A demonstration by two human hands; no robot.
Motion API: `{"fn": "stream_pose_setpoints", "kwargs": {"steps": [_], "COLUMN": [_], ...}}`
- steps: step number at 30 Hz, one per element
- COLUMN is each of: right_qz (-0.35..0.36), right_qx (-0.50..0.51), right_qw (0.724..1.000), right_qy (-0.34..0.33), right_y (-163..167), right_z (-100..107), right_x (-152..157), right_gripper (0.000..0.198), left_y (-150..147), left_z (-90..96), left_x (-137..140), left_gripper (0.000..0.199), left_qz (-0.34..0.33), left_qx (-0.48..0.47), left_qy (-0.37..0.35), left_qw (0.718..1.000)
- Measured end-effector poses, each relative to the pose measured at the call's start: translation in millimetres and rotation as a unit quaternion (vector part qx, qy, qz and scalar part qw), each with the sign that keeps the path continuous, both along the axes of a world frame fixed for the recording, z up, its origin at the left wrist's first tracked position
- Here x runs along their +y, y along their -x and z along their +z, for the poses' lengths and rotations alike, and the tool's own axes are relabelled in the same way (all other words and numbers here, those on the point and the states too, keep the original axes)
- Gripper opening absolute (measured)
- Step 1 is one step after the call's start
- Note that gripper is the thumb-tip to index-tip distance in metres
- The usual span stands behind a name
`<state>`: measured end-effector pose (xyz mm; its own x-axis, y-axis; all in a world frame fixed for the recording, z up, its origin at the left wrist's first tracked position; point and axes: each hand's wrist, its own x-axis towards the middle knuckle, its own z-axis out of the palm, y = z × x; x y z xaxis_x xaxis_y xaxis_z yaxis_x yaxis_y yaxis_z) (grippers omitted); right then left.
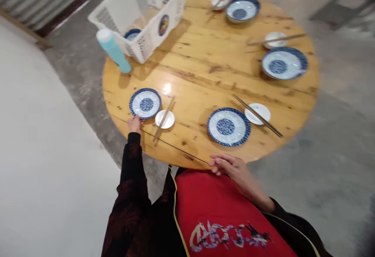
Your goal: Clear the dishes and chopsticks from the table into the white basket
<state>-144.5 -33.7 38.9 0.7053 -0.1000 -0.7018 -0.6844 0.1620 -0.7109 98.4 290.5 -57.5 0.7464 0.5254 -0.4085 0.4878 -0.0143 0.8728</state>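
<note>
My left hand (134,124) is closed on the near rim of a blue-and-white plate (146,104), which rests at the left side of the round wooden table (187,81). Just right of that plate, a pair of chopsticks (164,118) lies across a small white dish (168,121). My right hand (230,167) hovers at the table's front edge with its fingers loosely apart and nothing in them. Beyond it sits another blue-and-white plate (229,127), beside a white dish (261,111) with chopsticks (258,115) laid over it.
A white plastic basket (152,40) stands at the back left with a blue-rimmed bowl (132,34) inside. In front of it is a light-blue bottle (114,52). Two more blue-and-white bowls (284,63) (242,9), with small dishes and chopsticks, are on the far right side.
</note>
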Motion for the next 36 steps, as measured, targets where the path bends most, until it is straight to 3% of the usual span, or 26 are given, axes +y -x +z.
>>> {"fn": "stream_pose_setpoints", "kwargs": {"steps": [5, 10, 13, 16, 20, 25, 31, 36], "right_qz": [-0.02, -0.021, -0.029, -0.043, -0.049, -0.023, 0.054, 0.141], "right_qx": [-0.028, -0.061, -0.115, -0.151, -0.18, -0.203, -0.135, -0.107], "right_qw": [0.999, 0.997, 0.992, 0.988, 0.982, 0.961, 0.942, 0.901], "right_qy": [-0.034, -0.048, -0.042, -0.015, 0.036, 0.186, 0.303, 0.397], "right_y": [0, -15, -35, -56, -70, -58, -36, -33], "right_z": [-6, -6, -9, -13, -15, -29, -66, -77], "right_x": [2, -10, -23, -38, -66, -112, -153, -166], "right_gripper": [0.043, 0.039, 0.044, 0.05, 0.05, 0.041, 0.034, 0.035], "left_y": [-6, 18, 47, 82, 121, 148, 152, 145], "left_z": [11.9, 48.9, 70.4, 80.3, 72.7, 47.3, 29.8, 30.6], "left_x": [-2, -3, -26, -72, -146, -213, -245, -254], "left_gripper": [0.008, 0.012, 0.016, 0.021, 0.026, 0.029, 0.03, 0.033], "left_qz": [0.007, -0.022, -0.063, -0.147, -0.259, -0.344, -0.439, -0.478], "left_qx": [-0.008, -0.072, -0.092, -0.081, -0.055, -0.004, 0.03, 0.077], "left_qy": [-0.047, -0.129, -0.127, -0.095, -0.061, -0.023, -0.132, -0.229], "left_qw": [0.999, 0.989, 0.986, 0.981, 0.962, 0.939, 0.888, 0.844]}}
